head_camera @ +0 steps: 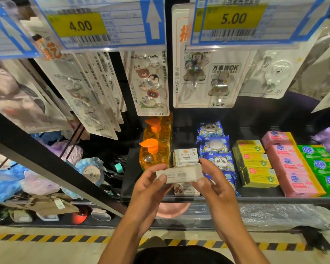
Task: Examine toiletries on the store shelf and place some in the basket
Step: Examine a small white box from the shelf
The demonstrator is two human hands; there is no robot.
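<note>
A small white soap box (179, 174) with a barcode on its upturned side is held in front of the lower shelf. My left hand (151, 185) pinches its left end between thumb and fingers. My right hand (213, 181) pinches its right end. Behind it on the shelf lie more white soap boxes (186, 155). No basket is in view.
Orange pump bottles (154, 149) stand left of the white boxes. Blue panda packs (215, 147), yellow boxes (255, 162), pink boxes (290, 162) and green boxes (320, 164) fill the shelf to the right. Hook cards (149, 82) hang above under price tags (80, 25). Bath sponges (90, 168) lie at left.
</note>
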